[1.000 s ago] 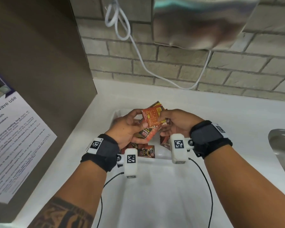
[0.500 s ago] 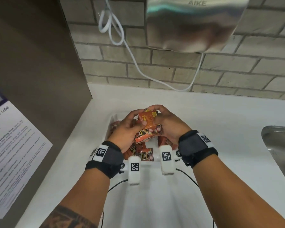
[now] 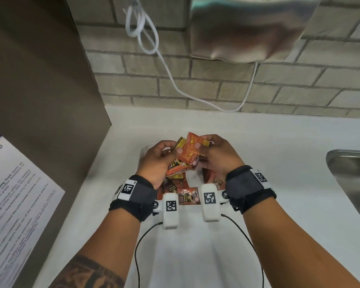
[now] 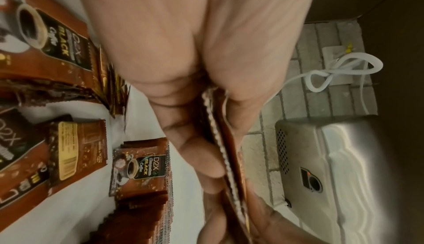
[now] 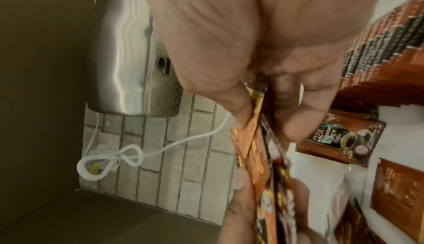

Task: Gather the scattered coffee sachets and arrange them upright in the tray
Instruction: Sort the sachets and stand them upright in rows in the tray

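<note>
Small bunch of coffee sachets (image 3: pixel 187 156) pinched between left hand (image 3: pixel 158 163) and right hand (image 3: pixel 218 159), both curled around it, above the white tray (image 3: pixel 142 151). More sachets (image 3: pixel 187 196) lying below, on the table (image 3: pixel 268 142).

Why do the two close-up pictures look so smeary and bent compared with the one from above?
Head view: evenly lit, sharp on the sachets, though the hand dryer is smeared. Left wrist view: palm of the left hand fills the frame, soft; brick lines curve. Right wrist view: dim, the sachets blurred.
</note>
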Tool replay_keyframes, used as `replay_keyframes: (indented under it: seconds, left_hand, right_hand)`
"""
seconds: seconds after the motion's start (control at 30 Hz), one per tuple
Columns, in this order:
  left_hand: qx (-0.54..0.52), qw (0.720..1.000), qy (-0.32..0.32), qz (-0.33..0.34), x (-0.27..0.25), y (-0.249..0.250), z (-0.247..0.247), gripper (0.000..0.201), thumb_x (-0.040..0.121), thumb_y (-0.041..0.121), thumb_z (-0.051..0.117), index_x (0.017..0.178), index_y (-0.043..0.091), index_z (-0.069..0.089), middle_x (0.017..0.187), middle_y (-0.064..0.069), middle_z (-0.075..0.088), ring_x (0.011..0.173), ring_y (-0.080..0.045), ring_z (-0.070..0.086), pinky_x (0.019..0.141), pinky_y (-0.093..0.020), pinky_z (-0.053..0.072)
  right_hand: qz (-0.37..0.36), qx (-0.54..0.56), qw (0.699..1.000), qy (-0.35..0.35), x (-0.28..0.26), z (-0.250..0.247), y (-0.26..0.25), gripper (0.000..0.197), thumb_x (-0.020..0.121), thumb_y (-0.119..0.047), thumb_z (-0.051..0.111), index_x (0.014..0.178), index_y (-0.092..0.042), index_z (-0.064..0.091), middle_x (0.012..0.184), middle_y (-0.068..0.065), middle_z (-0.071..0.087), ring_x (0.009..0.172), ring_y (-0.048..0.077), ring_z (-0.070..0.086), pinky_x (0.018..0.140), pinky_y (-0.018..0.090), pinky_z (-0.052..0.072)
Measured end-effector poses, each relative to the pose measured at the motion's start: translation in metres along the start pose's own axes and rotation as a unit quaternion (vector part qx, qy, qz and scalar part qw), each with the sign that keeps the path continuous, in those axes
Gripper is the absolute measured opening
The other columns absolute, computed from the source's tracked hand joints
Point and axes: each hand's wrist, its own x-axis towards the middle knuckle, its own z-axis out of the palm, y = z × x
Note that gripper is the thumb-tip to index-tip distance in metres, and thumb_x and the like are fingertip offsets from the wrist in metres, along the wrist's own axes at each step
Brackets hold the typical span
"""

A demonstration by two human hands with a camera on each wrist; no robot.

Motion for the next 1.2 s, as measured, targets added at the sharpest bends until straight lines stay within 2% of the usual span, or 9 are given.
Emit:
replay_keyframes:
  seconds: [0.1, 0.23, 0.3, 0.43, 0.7, 0.8, 0.9, 1.0, 1.2]
  left_hand:
    - [-0.001, 1.000, 0.023, 0.008, 0.001, 0.001, 0.000, 0.033, 0.078, 0.036, 0.080, 0.105, 0.019, 0.070, 0.103, -0.015, 0.075, 0.096, -0.038, 0.071, 0.093, -0.059, 0.054]
    - [-0.001, 0.998, 0.055, 0.018, 0.001, 0.001, 0.000, 0.011, 0.089, 0.020, 0.075, 0.100, 0.019, 0.071, 0.100, -0.014, 0.076, 0.094, -0.035, 0.070, 0.089, -0.049, 0.057]
    - [0.002, 0.998, 0.062, 0.029, -0.001, 0.003, 0.002, 0.009, 0.088, 0.022, 0.076, 0.097, 0.022, 0.073, 0.099, -0.014, 0.076, 0.094, -0.035, 0.071, 0.087, -0.048, 0.057]
    - [0.048, 0.993, 0.088, 0.063, -0.004, 0.004, 0.004, 0.006, 0.090, 0.022, 0.074, 0.093, 0.026, 0.073, 0.096, -0.007, 0.076, 0.091, -0.029, 0.072, 0.087, -0.051, 0.059]
    - [0.132, 0.985, 0.068, 0.087, -0.007, 0.007, 0.006, 0.016, 0.089, 0.024, 0.075, 0.104, 0.020, 0.071, 0.100, 0.002, 0.076, 0.096, -0.020, 0.071, 0.090, -0.045, 0.058]
    - [0.144, 0.984, 0.059, 0.088, -0.009, 0.010, 0.007, 0.017, 0.089, 0.023, 0.075, 0.106, 0.020, 0.072, 0.100, 0.004, 0.076, 0.095, -0.018, 0.072, 0.089, -0.041, 0.058]
    - [0.148, 0.983, 0.062, 0.090, -0.010, 0.015, 0.004, 0.015, 0.090, 0.024, 0.074, 0.105, 0.020, 0.073, 0.097, 0.004, 0.077, 0.091, -0.015, 0.072, 0.084, -0.034, 0.058]
    - [0.147, 0.982, 0.067, 0.095, -0.010, 0.019, 0.000, 0.013, 0.090, 0.024, 0.074, 0.103, 0.022, 0.073, 0.096, 0.005, 0.077, 0.088, -0.013, 0.073, 0.079, -0.030, 0.059]
    - [0.159, 0.982, 0.031, 0.095, -0.011, 0.028, 0.002, 0.013, 0.089, 0.026, 0.074, 0.102, 0.022, 0.074, 0.097, 0.003, 0.077, 0.088, -0.014, 0.073, 0.078, -0.031, 0.060]
  right_hand:
    - [-0.011, -0.030, 0.999, 0.024, -0.001, -0.011, -0.007, 0.012, 0.095, -0.013, 0.066, 0.102, -0.011, 0.057, 0.110, 0.016, 0.071, 0.096, 0.027, 0.072, 0.078, 0.037, 0.062]
    - [-0.162, -0.131, 0.977, 0.031, -0.008, -0.018, -0.009, 0.019, 0.090, -0.006, 0.069, 0.081, -0.015, 0.055, 0.094, 0.008, 0.071, 0.082, 0.003, 0.071, 0.065, 0.022, 0.057]
    - [-0.189, -0.229, 0.955, 0.015, -0.008, -0.015, -0.002, 0.025, 0.083, -0.007, 0.074, 0.074, -0.023, 0.057, 0.091, -0.001, 0.071, 0.082, 0.006, 0.069, 0.076, 0.033, 0.059]
    - [-0.131, -0.286, 0.946, -0.072, -0.015, -0.010, 0.008, 0.027, 0.068, -0.027, 0.090, 0.083, -0.028, 0.067, 0.093, -0.002, 0.073, 0.089, 0.018, 0.070, 0.088, 0.045, 0.056]
    - [-0.145, -0.278, 0.949, 0.025, -0.017, -0.022, 0.005, 0.035, 0.075, -0.028, 0.086, 0.098, -0.018, 0.061, 0.086, -0.013, 0.066, 0.073, -0.002, 0.061, 0.057, 0.008, 0.040]
    - [-0.138, -0.304, 0.942, -0.019, -0.017, -0.023, -0.001, 0.050, 0.077, -0.027, 0.084, 0.116, -0.027, 0.053, 0.100, -0.009, 0.067, 0.089, 0.007, 0.064, 0.068, 0.017, 0.046]
    - [-0.131, -0.369, 0.920, -0.026, -0.013, -0.027, -0.005, 0.023, 0.085, -0.029, 0.074, 0.103, -0.023, 0.061, 0.096, -0.007, 0.069, 0.087, 0.017, 0.066, 0.074, 0.028, 0.050]
    - [-0.087, -0.271, 0.958, -0.013, -0.016, -0.034, -0.012, 0.009, 0.080, -0.019, 0.066, 0.088, -0.019, 0.063, 0.084, -0.004, 0.074, 0.082, 0.019, 0.072, 0.078, 0.035, 0.059]
    - [-0.078, -0.182, 0.979, -0.044, -0.017, -0.023, -0.022, 0.014, 0.100, -0.013, 0.053, 0.112, -0.013, 0.047, 0.100, 0.012, 0.073, 0.072, 0.019, 0.070, 0.051, 0.015, 0.046]
